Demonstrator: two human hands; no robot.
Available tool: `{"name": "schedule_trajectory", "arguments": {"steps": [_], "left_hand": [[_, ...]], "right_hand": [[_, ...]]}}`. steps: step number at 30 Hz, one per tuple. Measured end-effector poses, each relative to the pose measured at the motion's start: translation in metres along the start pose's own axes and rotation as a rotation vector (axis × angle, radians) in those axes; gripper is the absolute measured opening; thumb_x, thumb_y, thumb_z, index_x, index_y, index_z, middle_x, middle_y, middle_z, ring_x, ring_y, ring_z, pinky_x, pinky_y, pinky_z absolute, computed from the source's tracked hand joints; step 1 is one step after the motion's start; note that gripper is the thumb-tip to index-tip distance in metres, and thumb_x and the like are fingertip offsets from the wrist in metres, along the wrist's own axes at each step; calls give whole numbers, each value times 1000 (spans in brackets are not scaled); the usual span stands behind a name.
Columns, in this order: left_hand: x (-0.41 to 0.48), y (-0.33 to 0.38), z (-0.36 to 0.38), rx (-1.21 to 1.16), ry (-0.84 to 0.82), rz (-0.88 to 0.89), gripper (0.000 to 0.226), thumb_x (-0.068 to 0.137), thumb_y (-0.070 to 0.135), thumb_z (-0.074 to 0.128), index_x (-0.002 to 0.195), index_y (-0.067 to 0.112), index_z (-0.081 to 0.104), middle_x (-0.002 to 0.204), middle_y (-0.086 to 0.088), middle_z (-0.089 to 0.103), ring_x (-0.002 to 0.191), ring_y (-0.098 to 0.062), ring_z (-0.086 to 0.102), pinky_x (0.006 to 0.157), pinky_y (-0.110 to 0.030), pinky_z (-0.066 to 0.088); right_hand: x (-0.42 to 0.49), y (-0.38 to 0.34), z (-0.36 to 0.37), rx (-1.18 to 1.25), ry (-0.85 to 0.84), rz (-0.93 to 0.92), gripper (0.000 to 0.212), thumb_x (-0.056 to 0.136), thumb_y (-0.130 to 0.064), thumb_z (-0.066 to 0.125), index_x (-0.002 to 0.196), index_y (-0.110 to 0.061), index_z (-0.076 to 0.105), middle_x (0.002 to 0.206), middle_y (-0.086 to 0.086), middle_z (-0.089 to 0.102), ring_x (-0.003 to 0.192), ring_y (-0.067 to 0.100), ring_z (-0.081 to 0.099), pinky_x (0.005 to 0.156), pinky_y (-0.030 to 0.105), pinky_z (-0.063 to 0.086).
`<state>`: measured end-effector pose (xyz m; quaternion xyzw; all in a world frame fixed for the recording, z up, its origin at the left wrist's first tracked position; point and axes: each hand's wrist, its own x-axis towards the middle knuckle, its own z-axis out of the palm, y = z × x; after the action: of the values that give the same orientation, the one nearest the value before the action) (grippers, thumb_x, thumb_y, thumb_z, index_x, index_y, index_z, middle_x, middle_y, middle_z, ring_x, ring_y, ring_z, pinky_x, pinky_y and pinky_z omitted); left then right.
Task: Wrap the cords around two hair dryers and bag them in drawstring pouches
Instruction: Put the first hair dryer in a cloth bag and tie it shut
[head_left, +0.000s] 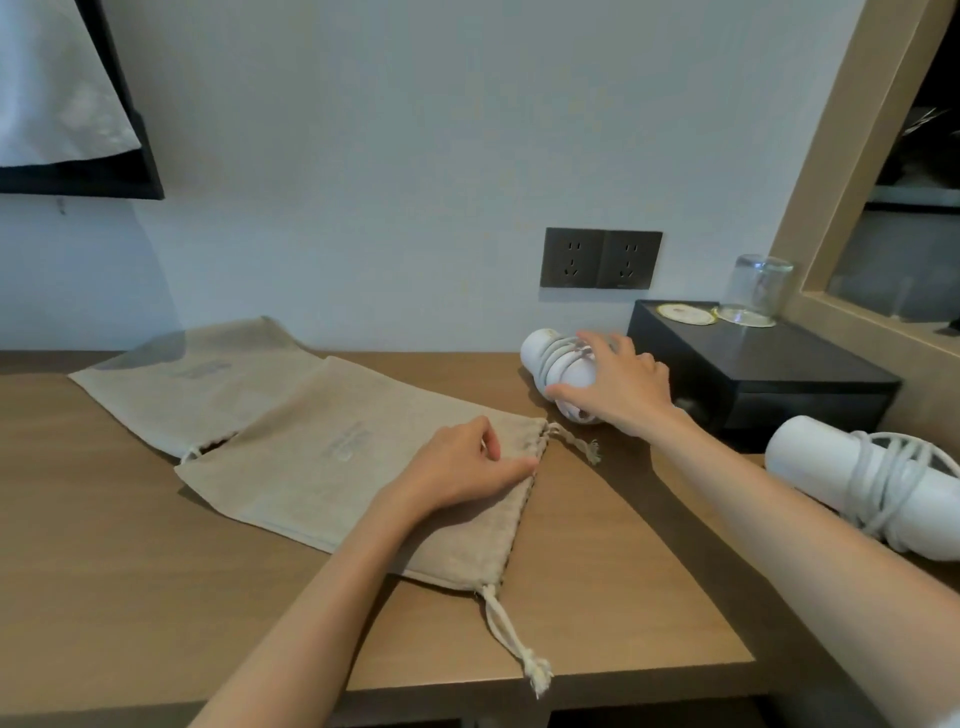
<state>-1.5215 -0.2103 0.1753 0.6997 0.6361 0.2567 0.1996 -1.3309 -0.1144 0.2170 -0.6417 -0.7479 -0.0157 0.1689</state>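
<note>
Wooden desk (597, 571), left hand (462, 462) pinching pouch (322, 467) rim, right hand (618, 389) gripping cord-wrapped hair dryer (545, 358).

A brown wooden desk (597, 597) runs along a pale wall (415, 156). A dark double socket plate (601, 258) is set in the wall just above the desk. To its right a black box (789, 374) stands on the desk, bearing a round coaster (685, 314) and, beside it, an upturned clear glass (761, 286) on a second coaster. A white cloth (57, 78) hangs over a dark frame (140, 156) at the upper left. A light wooden frame (841, 182) rises on the right.
</note>
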Motion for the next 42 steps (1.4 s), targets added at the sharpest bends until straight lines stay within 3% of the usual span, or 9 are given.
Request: {"name": "schedule_trajectory", "arguments": {"steps": [5,8,15,21,31,36,42], "left_hand": [[-4,7,4,106,-21,5,61,56,75,69,80,23,47,77,8,53,76,-12,46,59,-29,32],[-4,11,6,167,-28,29,57,56,70,72,78,25,44,80,8,52,80,-14,47,63,-30,33],[-8,10,-3,60,-62,41,25,75,42,67,75,22,53,69,9,55,66,-9,51,60,-26,40],[-14,5,-18,-106,-13,11,15,83,29,59,74,17,64,60,5,66,55,-6,60,65,-25,50],[-16,2,-21,-227,55,-9,14,84,19,58,77,10,67,57,3,64,52,-6,60,54,-14,44],[-19,4,-20,-260,113,-24,14,84,18,58,76,9,66,53,3,62,50,-7,60,51,-17,44],[-21,5,-22,-393,296,-77,12,84,16,59,74,9,64,47,6,58,44,-8,54,49,-24,45]], "right_hand": [[18,0,6,-68,-158,-22,111,57,-89,54,147,-42,9,153,8,26,132,39,37,103,62,30],[19,9,8,-40,-173,-7,116,50,-89,57,144,-44,6,151,10,29,129,39,41,100,61,37],[7,12,13,74,-110,39,91,65,-65,68,138,-41,19,134,12,40,116,35,47,97,54,40],[-8,9,16,119,-18,50,94,62,-63,73,137,-36,23,133,12,38,114,36,49,95,52,43],[-56,31,-11,93,198,-134,91,60,-54,75,136,-35,29,142,7,31,115,32,47,92,45,38],[-83,44,-29,64,165,-335,89,58,-52,75,130,-40,25,144,2,28,114,28,48,95,45,39],[-111,41,-36,-51,67,-528,90,58,-55,72,133,-42,23,148,1,22,124,25,41,96,45,39]]}}
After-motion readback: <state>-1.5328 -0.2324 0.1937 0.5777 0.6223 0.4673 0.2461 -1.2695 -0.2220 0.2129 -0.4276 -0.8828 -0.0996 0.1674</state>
